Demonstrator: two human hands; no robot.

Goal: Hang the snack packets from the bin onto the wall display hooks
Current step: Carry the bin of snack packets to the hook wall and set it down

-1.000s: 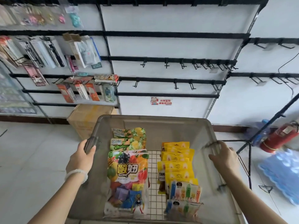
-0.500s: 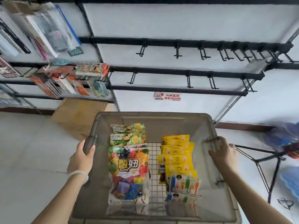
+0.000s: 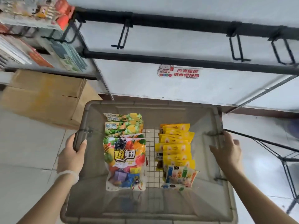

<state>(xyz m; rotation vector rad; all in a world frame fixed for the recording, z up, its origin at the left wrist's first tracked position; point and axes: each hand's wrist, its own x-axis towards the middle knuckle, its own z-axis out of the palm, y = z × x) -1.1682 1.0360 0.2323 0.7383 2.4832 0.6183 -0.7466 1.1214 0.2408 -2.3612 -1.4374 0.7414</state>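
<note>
Snack packets in bin between gripping left hand and spread right hand.

Left hand grips left handle of grey bin, fingers curled round it. Right hand rests at right rim, fingers spread, grip unclear. In bin: fruit gummy packets stacked left, green packets behind them, yellow packets overlapping right. Black wall hooks above, bare. Cardboard box on floor at left. Red-lettered sticker on wall.
</note>
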